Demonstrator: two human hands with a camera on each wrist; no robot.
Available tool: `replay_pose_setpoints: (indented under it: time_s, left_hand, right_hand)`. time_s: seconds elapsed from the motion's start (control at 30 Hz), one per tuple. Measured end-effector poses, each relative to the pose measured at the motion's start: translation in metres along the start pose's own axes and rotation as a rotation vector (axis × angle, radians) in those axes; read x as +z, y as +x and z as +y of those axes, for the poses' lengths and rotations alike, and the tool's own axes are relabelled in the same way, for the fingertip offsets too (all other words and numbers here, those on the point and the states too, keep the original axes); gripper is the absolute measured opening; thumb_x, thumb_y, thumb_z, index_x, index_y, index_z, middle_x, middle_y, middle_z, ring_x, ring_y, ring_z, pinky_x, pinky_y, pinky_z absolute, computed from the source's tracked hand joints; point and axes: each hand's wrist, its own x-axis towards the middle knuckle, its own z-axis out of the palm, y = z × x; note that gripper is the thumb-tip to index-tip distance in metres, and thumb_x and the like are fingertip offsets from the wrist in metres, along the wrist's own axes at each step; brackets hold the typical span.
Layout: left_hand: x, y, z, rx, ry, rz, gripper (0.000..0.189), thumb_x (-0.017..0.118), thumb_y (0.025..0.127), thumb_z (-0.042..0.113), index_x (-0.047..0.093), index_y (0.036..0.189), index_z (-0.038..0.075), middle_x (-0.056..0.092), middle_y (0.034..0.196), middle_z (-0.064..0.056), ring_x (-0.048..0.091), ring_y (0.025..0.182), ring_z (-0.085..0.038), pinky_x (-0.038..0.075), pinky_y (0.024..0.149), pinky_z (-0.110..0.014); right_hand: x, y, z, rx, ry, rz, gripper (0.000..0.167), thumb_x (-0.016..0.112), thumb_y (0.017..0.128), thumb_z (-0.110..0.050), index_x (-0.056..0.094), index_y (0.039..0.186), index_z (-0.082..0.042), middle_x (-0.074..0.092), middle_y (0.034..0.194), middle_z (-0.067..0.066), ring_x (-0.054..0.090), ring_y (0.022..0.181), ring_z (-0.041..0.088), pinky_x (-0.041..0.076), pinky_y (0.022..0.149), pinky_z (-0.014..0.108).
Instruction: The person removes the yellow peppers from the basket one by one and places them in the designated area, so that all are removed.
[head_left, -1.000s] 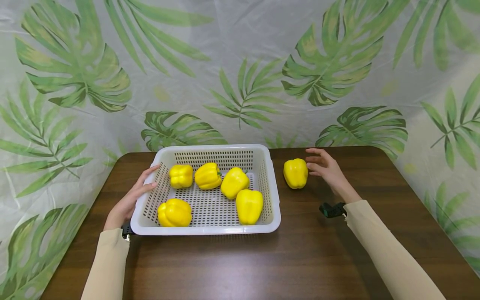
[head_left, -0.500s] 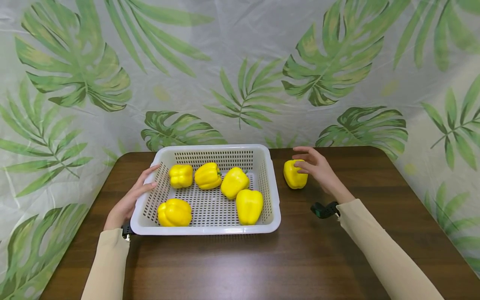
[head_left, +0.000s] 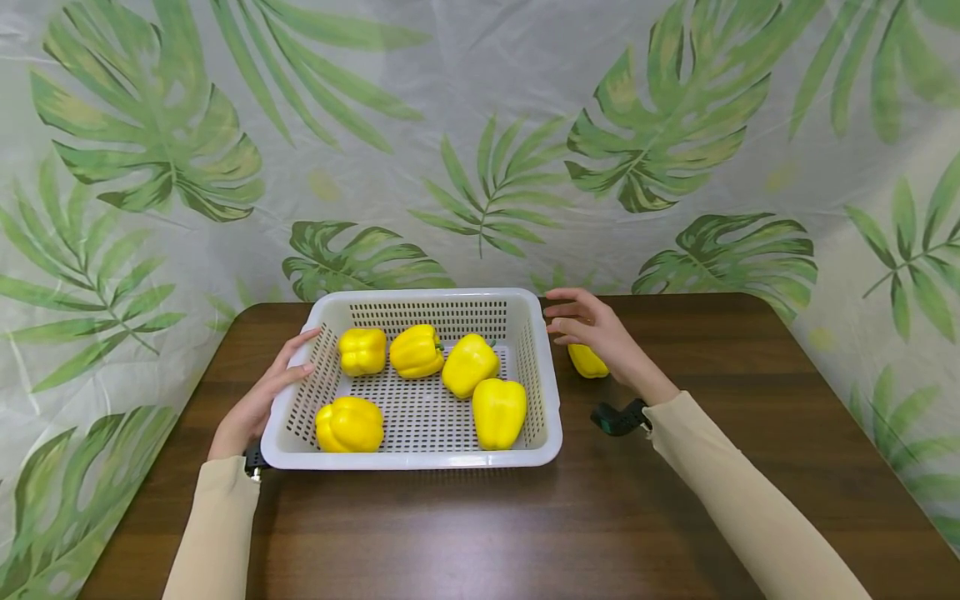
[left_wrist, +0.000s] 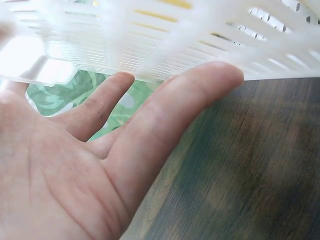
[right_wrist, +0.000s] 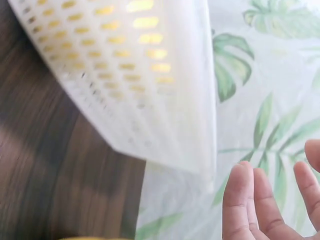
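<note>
A white perforated plastic basket (head_left: pixel 420 461) stands on the table with several yellow bell peppers (head_left: pixel 349 425) inside. My left hand (head_left: pixel 258 402) holds its left side, thumb and a fingertip over the rim. In the left wrist view, more fingers (left_wrist: pixel 185 95) lie against the outside of the slotted wall. My right hand (head_left: pixel 609 343) is beside the basket's upper right side, fingers extended towards the rim. It holds nothing; in the right wrist view its fingertips (right_wrist: pixel 239 182) stand apart from the wall. Another yellow bell pepper (head_left: pixel 587 362) lies on the table, partly hidden beneath this hand.
The brown wooden table (head_left: pixel 450 533) extends in front of and to the right of the basket. A leaf-printed cloth (head_left: pixel 495 200) hangs close behind the table's back edge. A black device (head_left: pixel 618 418) is strapped to the right wrist.
My right hand has moved left, over the loose bell pepper, to the basket's right rim. That pepper stays in place. The left hand and the basket have not moved.
</note>
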Motion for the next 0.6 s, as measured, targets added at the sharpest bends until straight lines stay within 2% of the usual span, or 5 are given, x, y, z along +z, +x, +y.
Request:
replay_pose_setpoints:
  time_s: [0.2, 0.37, 0.6]
  left_hand:
    - [0.000, 0.000, 0.000, -0.001, 0.006, 0.005, 0.056, 0.039, 0.102, 0.026, 0.012, 0.149, 0.042, 0.002, 0.153, -0.018, 0.032, 0.122, -0.052, 0.047, 0.081, -0.059]
    - [0.000, 0.000, 0.000, -0.009, 0.004, 0.014, 0.056, 0.039, 0.102, 0.026, 0.013, 0.148, 0.042, 0.002, 0.154, -0.016, 0.032, 0.122, -0.051, 0.048, 0.081, -0.059]
    - [0.001, 0.000, 0.000, -0.007, 0.003, 0.014, 0.057, 0.039, 0.102, 0.026, 0.011, 0.149, 0.041, 0.001, 0.154, -0.017, 0.030, 0.123, -0.054, 0.048, 0.081, -0.059]
  right_hand:
    - [0.016, 0.006, -0.014, 0.012, 0.030, -0.027, 0.044, 0.054, 0.097, -0.008, 0.041, 0.139, -0.002, 0.047, 0.131, 0.026, 0.052, 0.112, 0.036, 0.046, 0.092, 0.047]
    - [0.029, 0.011, -0.021, 0.002, 0.033, -0.054, 0.043, 0.053, 0.098, -0.010, 0.043, 0.139, -0.004, 0.049, 0.129, 0.023, 0.052, 0.111, 0.040, 0.046, 0.091, 0.047]
    - [0.048, 0.019, -0.025, 0.019, 0.024, -0.065, 0.043, 0.056, 0.096, -0.011, 0.046, 0.137, -0.006, 0.050, 0.129, 0.023, 0.055, 0.108, 0.033, 0.048, 0.090, 0.047]
